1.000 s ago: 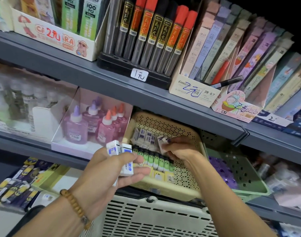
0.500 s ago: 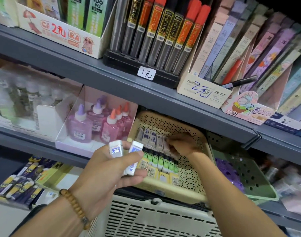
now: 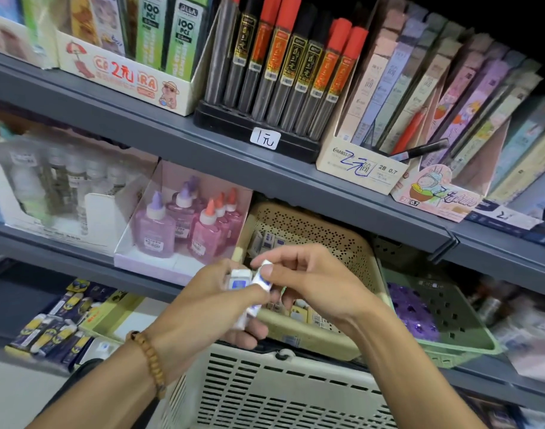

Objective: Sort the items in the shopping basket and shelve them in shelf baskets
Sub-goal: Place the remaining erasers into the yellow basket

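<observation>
The head view looks at grey shelves packed edge to edge, with the two hands meeting in the open air in front of the middle tier. Below them the white shopping basket fills the lower centre, its rim just under the front lip of the beige basket, which sits on the shelf between a pink glue box and a green basket; the shelf above hangs low over the beige one, leaving a narrow gap at its back. The left hand, a bead bracelet at its wrist, curls round two white and blue erasers, one upright and one slanting down through the fingers. The right hand pinches the top of the slanted eraser between thumb and forefinger, the other fingers bent loosely. Both hands hover over the beige basket's front edge, where more erasers stand in a row at the back. Readable writing: a tag "1元" under the red-capped tubes, "2元" on the cartoon box, "100 PCS" on green packs, and "2B 0.7" on the cream box.
</observation>
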